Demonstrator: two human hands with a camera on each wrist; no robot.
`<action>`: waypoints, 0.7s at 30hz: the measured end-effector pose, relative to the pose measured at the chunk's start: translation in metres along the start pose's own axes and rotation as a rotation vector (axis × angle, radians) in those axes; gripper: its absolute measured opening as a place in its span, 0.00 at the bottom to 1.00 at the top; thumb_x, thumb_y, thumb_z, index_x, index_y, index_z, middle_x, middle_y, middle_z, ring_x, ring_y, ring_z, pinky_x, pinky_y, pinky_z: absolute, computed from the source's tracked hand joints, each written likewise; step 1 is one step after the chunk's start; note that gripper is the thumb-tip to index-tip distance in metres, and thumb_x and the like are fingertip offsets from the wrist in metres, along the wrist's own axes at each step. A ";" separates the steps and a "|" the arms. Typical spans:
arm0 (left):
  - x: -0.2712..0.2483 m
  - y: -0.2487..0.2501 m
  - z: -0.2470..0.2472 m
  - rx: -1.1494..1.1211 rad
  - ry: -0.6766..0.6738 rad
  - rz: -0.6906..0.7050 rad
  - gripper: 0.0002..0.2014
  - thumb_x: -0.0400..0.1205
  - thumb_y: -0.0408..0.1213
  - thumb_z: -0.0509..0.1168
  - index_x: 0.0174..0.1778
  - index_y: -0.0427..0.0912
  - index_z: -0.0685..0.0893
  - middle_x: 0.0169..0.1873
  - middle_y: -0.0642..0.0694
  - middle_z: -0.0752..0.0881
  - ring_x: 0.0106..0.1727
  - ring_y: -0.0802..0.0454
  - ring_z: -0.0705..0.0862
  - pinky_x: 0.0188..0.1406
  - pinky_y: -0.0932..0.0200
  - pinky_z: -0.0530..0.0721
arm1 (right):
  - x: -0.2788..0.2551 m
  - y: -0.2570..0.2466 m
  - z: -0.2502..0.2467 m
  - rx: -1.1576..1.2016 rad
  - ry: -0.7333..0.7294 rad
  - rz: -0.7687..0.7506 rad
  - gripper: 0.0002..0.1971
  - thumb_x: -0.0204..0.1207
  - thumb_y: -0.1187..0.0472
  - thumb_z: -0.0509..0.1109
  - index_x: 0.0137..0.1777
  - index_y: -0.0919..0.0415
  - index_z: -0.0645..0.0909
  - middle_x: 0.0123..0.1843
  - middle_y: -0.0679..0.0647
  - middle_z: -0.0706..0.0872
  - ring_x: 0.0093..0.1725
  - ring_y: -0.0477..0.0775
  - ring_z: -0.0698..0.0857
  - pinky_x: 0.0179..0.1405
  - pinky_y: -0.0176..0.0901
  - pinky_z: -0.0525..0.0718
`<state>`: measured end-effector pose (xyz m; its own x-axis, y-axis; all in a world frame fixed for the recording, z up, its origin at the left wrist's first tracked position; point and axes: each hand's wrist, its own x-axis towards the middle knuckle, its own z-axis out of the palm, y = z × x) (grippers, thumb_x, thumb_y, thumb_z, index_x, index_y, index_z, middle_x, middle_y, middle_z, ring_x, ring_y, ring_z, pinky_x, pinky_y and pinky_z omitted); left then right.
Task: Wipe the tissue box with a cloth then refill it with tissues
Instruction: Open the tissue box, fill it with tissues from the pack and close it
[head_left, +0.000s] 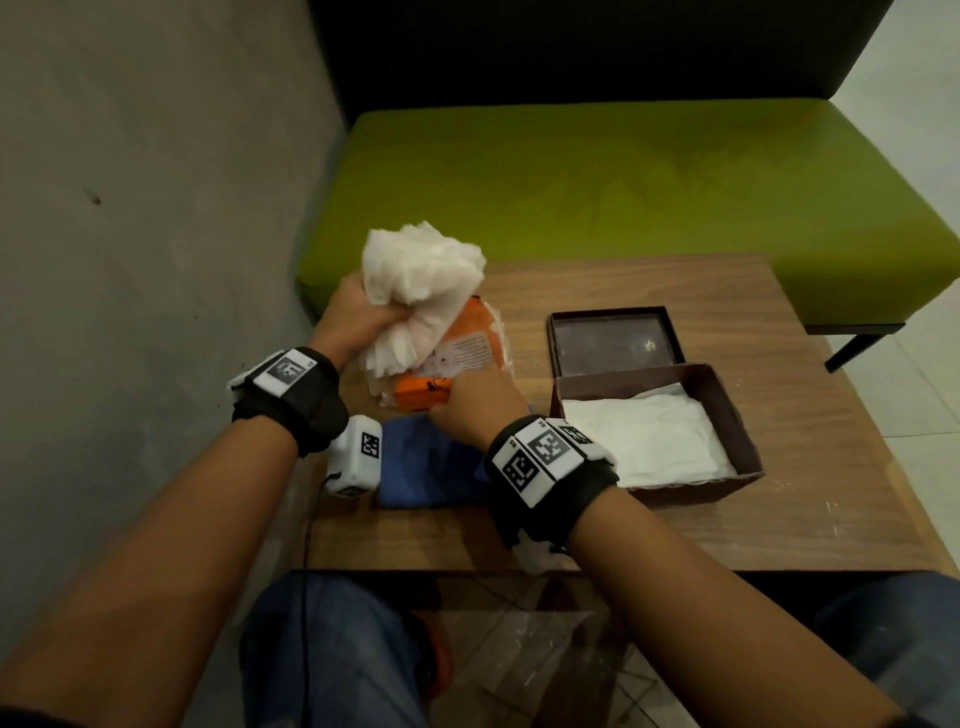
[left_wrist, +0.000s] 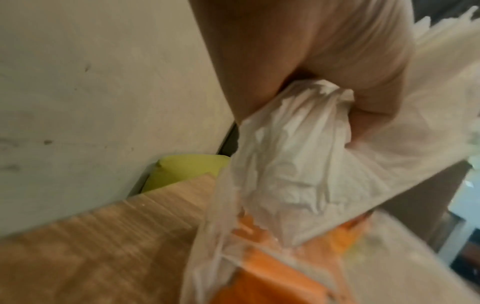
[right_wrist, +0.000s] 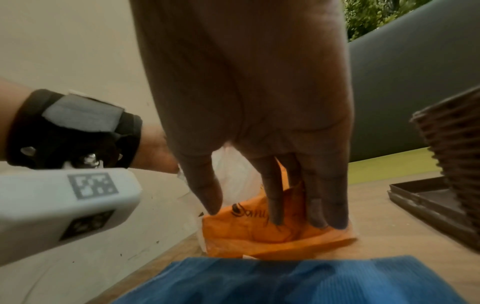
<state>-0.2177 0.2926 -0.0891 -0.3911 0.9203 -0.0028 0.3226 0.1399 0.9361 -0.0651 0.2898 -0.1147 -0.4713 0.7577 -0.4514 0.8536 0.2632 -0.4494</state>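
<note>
Tissue box (head_left: 670, 447): I see it lidless, brown, standing on the bench (head_left: 779, 530) at my right. A flat layer of white tissues (head_left: 649, 441) lies inside it.
Lid (head_left: 615, 338): it lies upside down on the bench, just behind the tissue box and touching its far wall. The right wrist view shows it as a low dark tray (right_wrist: 428, 199) beside the box's ribbed wall (right_wrist: 457, 168).
Orange tissue pack (head_left: 457, 358): an orange and clear plastic wrapper, well to the left of the tissue box, with its near end on the bench and its far end tilted up. I can read only part of a dark printed word on it (right_wrist: 259, 230).
Tissue wad (head_left: 421, 280): a thick crumpled white bunch, left of the tissue box and above the pack. Its lower sheets hang down onto the pack's open end.
Left hand (head_left: 358, 317): my fingers are curled tight round the wad. In the left wrist view I see tissue squeezed out between the thumb and fingers (left_wrist: 306, 115).
Right hand (head_left: 478, 400): it lies between the pack and the tissue box. The fingers (right_wrist: 275, 195) are straight and point down, pressing the pack's orange end against the bench; nothing is pinched.
Blue cloth (head_left: 431, 467): it lies folded on the bench, left of the tissue box and nearer to me, partly under my right wrist.
Green sofa seat (head_left: 597, 187): beyond the tissue box, along the bench's far edge.
Grey wall (head_left: 156, 208): far left of the tissue box.
</note>
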 end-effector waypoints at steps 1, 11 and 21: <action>-0.001 0.001 -0.003 -0.131 0.065 -0.045 0.18 0.68 0.33 0.73 0.54 0.43 0.82 0.50 0.47 0.86 0.49 0.54 0.84 0.50 0.60 0.82 | -0.001 0.000 0.000 -0.011 -0.012 -0.002 0.27 0.79 0.52 0.66 0.73 0.67 0.72 0.77 0.69 0.67 0.75 0.71 0.69 0.73 0.60 0.73; -0.063 0.013 0.001 -0.722 0.038 -0.310 0.19 0.66 0.32 0.59 0.53 0.40 0.83 0.43 0.42 0.88 0.50 0.42 0.85 0.55 0.48 0.84 | -0.046 0.006 -0.022 0.196 0.224 -0.155 0.17 0.81 0.65 0.59 0.70 0.63 0.74 0.70 0.64 0.75 0.67 0.68 0.76 0.65 0.57 0.76; -0.141 0.024 0.065 -0.768 -0.097 -0.501 0.15 0.86 0.51 0.52 0.53 0.45 0.79 0.39 0.43 0.91 0.42 0.46 0.90 0.35 0.53 0.85 | -0.075 0.050 -0.022 1.091 -0.073 -0.059 0.58 0.57 0.22 0.73 0.85 0.47 0.56 0.82 0.51 0.70 0.78 0.54 0.74 0.75 0.58 0.75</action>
<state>-0.0984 0.1897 -0.0895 -0.2454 0.8492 -0.4677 -0.5388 0.2816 0.7940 0.0180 0.2590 -0.0859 -0.5477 0.7143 -0.4356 0.1912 -0.4001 -0.8963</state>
